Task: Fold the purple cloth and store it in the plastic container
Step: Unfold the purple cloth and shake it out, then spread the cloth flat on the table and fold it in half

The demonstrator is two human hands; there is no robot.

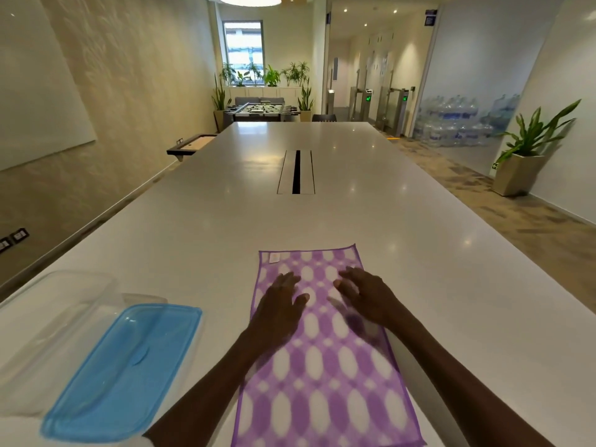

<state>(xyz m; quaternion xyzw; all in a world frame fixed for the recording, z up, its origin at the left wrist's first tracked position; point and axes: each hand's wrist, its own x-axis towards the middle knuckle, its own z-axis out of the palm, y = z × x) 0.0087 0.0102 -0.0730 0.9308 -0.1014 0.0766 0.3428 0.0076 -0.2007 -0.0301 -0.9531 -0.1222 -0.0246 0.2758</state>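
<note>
The purple cloth lies spread flat on the white bench, running from the near edge at 6 o'clock away toward 12 o'clock, with a small white label at its far left corner. Both hands rest palm down on the far half of the cloth, fingers spread and gripping nothing: the left hand toward 11 o'clock of the cloth's middle, the right hand toward 1 o'clock, the two near each other but apart. The right hand looks slightly blurred. At 9 o'clock from the cloth, well apart from it, sits the clear plastic container, with its blue lid lying just beside it on the bench.
</note>
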